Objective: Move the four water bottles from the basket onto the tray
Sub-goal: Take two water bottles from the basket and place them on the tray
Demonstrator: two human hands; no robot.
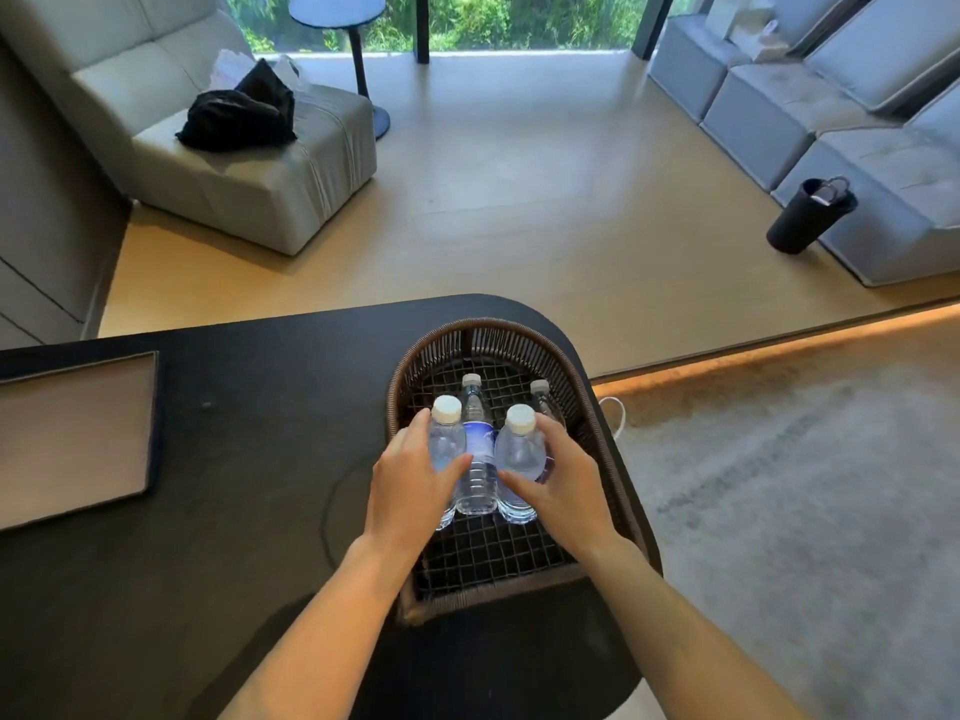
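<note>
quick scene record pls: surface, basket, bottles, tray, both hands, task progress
surface: dark table
basket: woven, brown, at table's right end
bottles: four, upright, all in basket; near-left, near-right, labelled middle, far-right
tray: at table's left, nothing on it in view
left hand: wrapped on near-left bottle
right hand: wrapped on near-right bottle
progress: none moved yet

Four bottles [477, 454] stand in the basket [587, 407] (tray [72, 439] well left) on the table [260, 459]
</note>
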